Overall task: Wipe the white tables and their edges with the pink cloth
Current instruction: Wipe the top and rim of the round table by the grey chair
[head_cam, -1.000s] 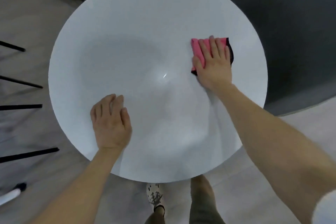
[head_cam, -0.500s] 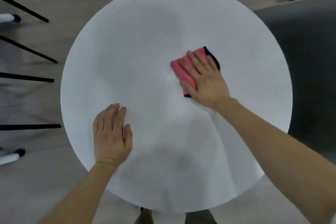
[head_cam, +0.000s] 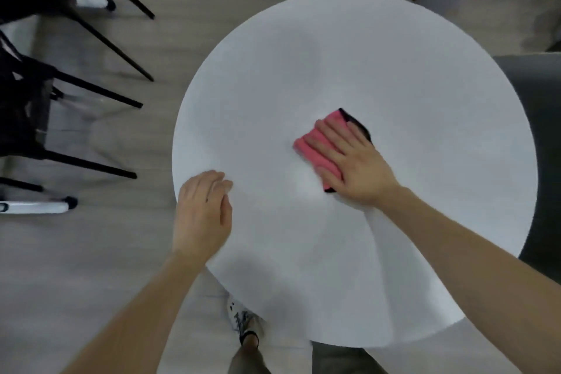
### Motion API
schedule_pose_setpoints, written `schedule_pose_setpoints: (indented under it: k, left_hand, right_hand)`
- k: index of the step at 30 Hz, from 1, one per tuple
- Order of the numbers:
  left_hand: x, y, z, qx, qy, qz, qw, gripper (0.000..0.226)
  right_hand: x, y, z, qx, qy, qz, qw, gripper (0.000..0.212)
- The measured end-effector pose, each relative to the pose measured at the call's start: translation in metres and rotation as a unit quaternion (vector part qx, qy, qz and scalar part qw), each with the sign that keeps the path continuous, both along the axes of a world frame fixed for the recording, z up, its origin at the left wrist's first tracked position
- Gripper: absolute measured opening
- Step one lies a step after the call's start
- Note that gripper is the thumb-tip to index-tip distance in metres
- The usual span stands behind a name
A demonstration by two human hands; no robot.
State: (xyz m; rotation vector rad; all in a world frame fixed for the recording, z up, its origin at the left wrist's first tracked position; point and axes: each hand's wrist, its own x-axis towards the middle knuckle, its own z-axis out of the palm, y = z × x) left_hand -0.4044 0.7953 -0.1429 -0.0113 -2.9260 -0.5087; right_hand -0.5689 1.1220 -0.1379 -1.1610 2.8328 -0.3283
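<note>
Right hand (head_cam: pixel 352 164) lies spread, pressing the pink cloth (head_cam: pixel 315 149) flat at counter (head_cam: pixel 425 70) centre; left hand (head_cam: pixel 202 212), relaxed, braces the near-left edge, away from the cloth.

I can read no text, label, brand or number anywhere in my feed. The white desk (head_cam: pixel 394 55) and the pink cloth (head_cam: pixel 307 146) show no lettering I can make out. A white bar (head_cam: pixel 39 207) on the floor at the left has a small dark mark at its cut-off end, too blurred to read. The shoe (head_cam: pixel 243 319) below the desk has dark markings, also illegible.
</note>
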Motion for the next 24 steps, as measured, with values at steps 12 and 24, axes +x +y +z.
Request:
schedule_pose_setpoints:
  k: [12,24]
  left_hand:
    - [0.043,-0.085,0.034,-0.039,-0.099,0.009,0.994,0.02]
    - [0.049,-0.12,0.038,-0.076,-0.118,-0.222,0.965,0.023]
  right_hand:
    - [0.037,-0.225,-0.007,-0.003,-0.029,-0.341,0.94,0.068]
    - [0.262,-0.207,-0.013,-0.059,-0.006,-0.28,0.958,0.06]
